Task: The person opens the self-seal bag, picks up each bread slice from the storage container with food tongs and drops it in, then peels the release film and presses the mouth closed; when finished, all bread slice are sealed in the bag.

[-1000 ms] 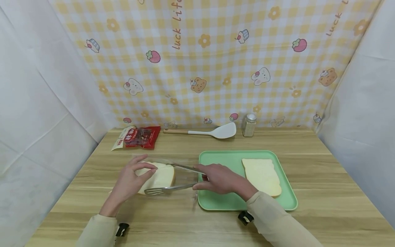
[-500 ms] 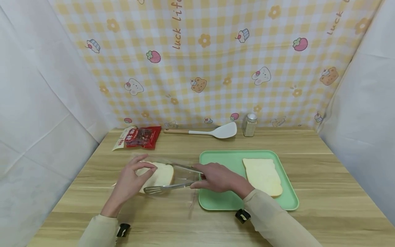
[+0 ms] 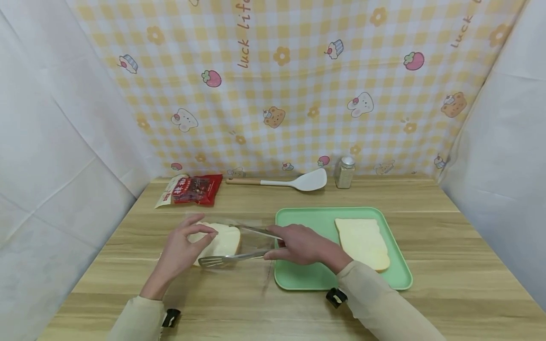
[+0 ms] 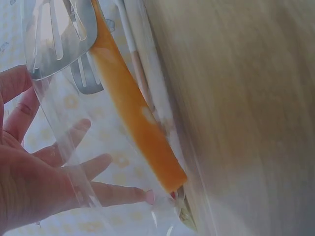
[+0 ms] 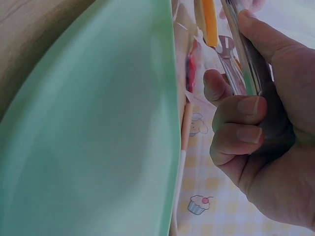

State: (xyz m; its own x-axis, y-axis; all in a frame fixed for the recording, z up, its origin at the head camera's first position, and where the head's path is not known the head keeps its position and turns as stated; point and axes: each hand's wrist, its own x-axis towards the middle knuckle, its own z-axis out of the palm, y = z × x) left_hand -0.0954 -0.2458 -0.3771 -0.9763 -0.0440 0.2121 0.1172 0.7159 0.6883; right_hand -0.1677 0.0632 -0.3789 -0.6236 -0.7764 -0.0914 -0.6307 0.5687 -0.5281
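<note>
My right hand (image 3: 303, 244) grips metal tongs (image 3: 245, 258) by the handle end, with their two slotted arms spread apart and reaching left. A thick slice of white bread (image 3: 223, 241) sits inside a clear plastic bag (image 3: 251, 274). The tong ends overlap the bag, one at the far side of the slice and one at its near side. My left hand (image 3: 181, 248) pinches the bag's film between thumb and index finger, the other fingers spread. In the left wrist view the bread's orange-brown crust (image 4: 135, 108) shows edge-on through the film, beside the slotted tong ends (image 4: 61, 39).
A green tray (image 3: 307, 280) on the right bears another bread slice (image 3: 362, 244). Along the back lie a red snack packet (image 3: 196, 189) and a white spatula (image 3: 309, 181) with a wooden handle. A glass shaker (image 3: 345, 173) stands right of them.
The right hand and tongs have shifted very slightly left. The bag's near right corner has moved a little. The left hand keeps its pinch in place.
</note>
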